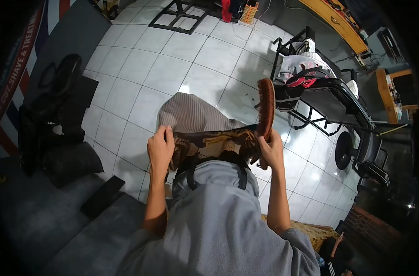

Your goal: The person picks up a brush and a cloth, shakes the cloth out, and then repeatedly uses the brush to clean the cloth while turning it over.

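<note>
A striped grey cloth (pixel 195 112), like a barber's cape, hangs before my body over the tiled floor. Its dark patterned upper part (pixel 209 136) stretches between my hands. My left hand (pixel 160 149) pinches the cloth at its left corner, thumb against the fingers. In my right hand (pixel 271 149) is a brown brush (pixel 266 103), held upright with its bristles facing left. The cloth's right end bunches right at the fingers of that hand, partly hidden behind them.
At the right stands a black-framed chair (pixel 324 96) with clothes and a bag on it. A black padded barber chair (pixel 71 158) is at the left. A metal frame (pixel 178 16) lies on the floor ahead. Another person (pixel 333 257) is at lower right.
</note>
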Demonstrator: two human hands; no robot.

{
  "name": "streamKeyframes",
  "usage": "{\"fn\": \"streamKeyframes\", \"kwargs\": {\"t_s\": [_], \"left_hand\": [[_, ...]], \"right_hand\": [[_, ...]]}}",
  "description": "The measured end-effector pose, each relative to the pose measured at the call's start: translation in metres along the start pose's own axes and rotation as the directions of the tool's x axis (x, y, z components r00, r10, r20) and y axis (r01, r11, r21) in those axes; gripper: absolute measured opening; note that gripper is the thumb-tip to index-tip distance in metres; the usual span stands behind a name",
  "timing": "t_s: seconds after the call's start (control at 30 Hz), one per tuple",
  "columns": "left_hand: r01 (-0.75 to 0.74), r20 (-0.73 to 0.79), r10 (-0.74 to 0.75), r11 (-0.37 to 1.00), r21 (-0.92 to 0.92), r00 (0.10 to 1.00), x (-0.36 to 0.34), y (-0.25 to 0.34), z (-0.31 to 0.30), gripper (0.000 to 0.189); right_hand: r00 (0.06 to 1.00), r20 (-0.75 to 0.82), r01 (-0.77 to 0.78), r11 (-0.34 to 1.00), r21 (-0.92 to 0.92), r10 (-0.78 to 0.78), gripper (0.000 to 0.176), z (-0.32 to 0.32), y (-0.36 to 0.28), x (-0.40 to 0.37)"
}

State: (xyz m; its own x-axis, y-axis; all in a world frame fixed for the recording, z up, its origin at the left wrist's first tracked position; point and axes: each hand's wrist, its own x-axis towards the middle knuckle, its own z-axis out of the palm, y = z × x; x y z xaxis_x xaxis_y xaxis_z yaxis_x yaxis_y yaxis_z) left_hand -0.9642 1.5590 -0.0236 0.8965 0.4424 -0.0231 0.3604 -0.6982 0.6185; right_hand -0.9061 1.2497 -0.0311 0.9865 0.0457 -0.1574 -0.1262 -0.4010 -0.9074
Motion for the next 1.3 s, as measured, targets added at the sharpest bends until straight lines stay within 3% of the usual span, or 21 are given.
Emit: {"fn": "streamKeyframes", "kwargs": {"t_s": [0.03,0.07,0.13,0.17,0.2,0.27,0.33,0.4,0.47,0.5,0.57,0.63,0.67,0.73,0.77,0.87,0.97,1.07,1.17,1.27,1.3], "left_hand": [[-0.059,-0.007,0.059,0.998,-0.031,0.998,0.0,0.001,0.002,0.013],[0.081,0.134,-0.045,0.957,-0.277,0.99,0.0,0.006,0.003,0.01],[0.418,0.462,-0.123,0.665,-0.619,0.878,-0.008,0.018,0.009,0.008],[0.445,0.511,0.015,0.47,-0.762,0.859,-0.014,0.023,0.015,0.014],[0.504,0.558,0.051,0.371,-0.78,0.828,-0.019,0.031,0.019,0.015],[0.42,0.547,0.175,0.468,-0.778,0.819,-0.025,0.032,0.033,0.017],[0.447,0.604,0.115,0.568,-0.691,0.788,-0.032,0.041,0.037,0.022],[0.582,0.7,-0.011,0.565,-0.585,0.714,-0.036,0.041,0.046,0.029],[0.774,0.816,-0.071,0.374,-0.511,0.573,-0.036,0.027,0.063,0.035],[0.785,0.818,-0.102,0.372,-0.496,0.565,-0.037,0.023,0.069,0.038],[0.807,0.821,-0.168,0.368,-0.462,0.546,-0.038,0.023,0.068,0.043],[0.839,0.865,0.007,0.239,-0.488,0.501,-0.038,0.035,0.058,0.041],[0.855,0.871,0.094,0.171,-0.49,0.481,-0.038,0.04,0.053,0.04],[0.72,0.806,0.181,0.369,-0.587,0.564,-0.045,0.038,0.063,0.038],[0.632,0.769,0.231,0.456,-0.627,0.596,-0.049,0.038,0.066,0.037],[0.646,0.796,0.234,0.48,-0.593,0.558,-0.054,0.043,0.066,0.035],[0.62,0.816,0.237,0.55,-0.56,0.527,-0.057,0.046,0.063,0.033],[0.586,0.854,0.166,0.663,-0.467,0.493,-0.06,0.046,0.064,0.034],[0.513,0.777,0.205,0.647,-0.564,0.595,-0.071,0.038,0.07,0.03],[-0.142,0.529,0.581,0.745,-0.652,0.618,-0.069,0.043,0.066,0.028],[-0.175,0.544,0.569,0.772,-0.61,0.617,-0.074,0.051,0.061,0.027]], "right_hand": [[0.999,0.003,-0.044,0.997,0.056,0.044,0.019,0.007,0.0,0.001],[0.996,0.008,-0.086,0.99,0.113,0.086,0.02,0.015,-0.002,0.003],[0.995,0.009,-0.1,0.985,0.137,0.1,0.024,0.03,-0.009,0.001],[0.998,0.014,-0.062,0.991,0.12,0.06,0.024,0.035,-0.014,-0.001],[1.0,0.021,-0.024,0.995,0.102,0.022,0.024,0.04,-0.019,-0.003],[0.994,0.108,-0.046,0.995,0.091,0.036,0.023,0.047,-0.024,-0.009],[0.987,0.159,-0.04,0.98,0.196,0.009,0.023,0.054,-0.032,-0.017],[0.961,0.275,-0.054,0.994,0.097,0.025,0.025,0.052,-0.042,-0.023],[0.94,0.339,-0.046,0.999,0.025,0.035,0.025,0.053,-0.048,-0.033],[0.918,0.392,0.061,0.998,-0.013,-0.051,0.034,0.054,-0.041,-0.035],[0.91,0.413,0.036,0.999,0.023,-0.042,0.042,0.052,-0.045,-0.045],[0.827,0.552,-0.111,0.993,-0.026,0.107,0.049,0.039,-0.054,-0.045],[0.831,0.548,-0.203,0.97,0.132,0.099,0.045,0.038,-0.048,-0.047],[0.837,0.541,-0.36,0.827,0.432,0.082,0.038,0.041,-0.035,-0.051],[0.783,0.614,-0.441,0.784,0.436,0.099,0.032,0.033,-0.037,-0.053],[0.712,0.697,-0.482,0.782,0.395,0.086,0.031,0.021,-0.036,-0.055],[0.722,0.692,-0.395,0.834,0.385,0.022,0.046,0.017,-0.018,-0.062],[0.767,0.632,-0.44,0.804,0.399,0.105,0.046,0.004,-0.028,-0.063],[0.919,0.37,-0.225,0.954,0.198,0.14,0.039,-0.003,-0.028,-0.049],[0.981,0.19,-0.052,0.992,0.116,0.029,0.058,0.005,-0.017,-0.026],[0.974,0.224,-0.044,0.991,0.129,0.014,0.069,0.01,-0.007,-0.02]]}}
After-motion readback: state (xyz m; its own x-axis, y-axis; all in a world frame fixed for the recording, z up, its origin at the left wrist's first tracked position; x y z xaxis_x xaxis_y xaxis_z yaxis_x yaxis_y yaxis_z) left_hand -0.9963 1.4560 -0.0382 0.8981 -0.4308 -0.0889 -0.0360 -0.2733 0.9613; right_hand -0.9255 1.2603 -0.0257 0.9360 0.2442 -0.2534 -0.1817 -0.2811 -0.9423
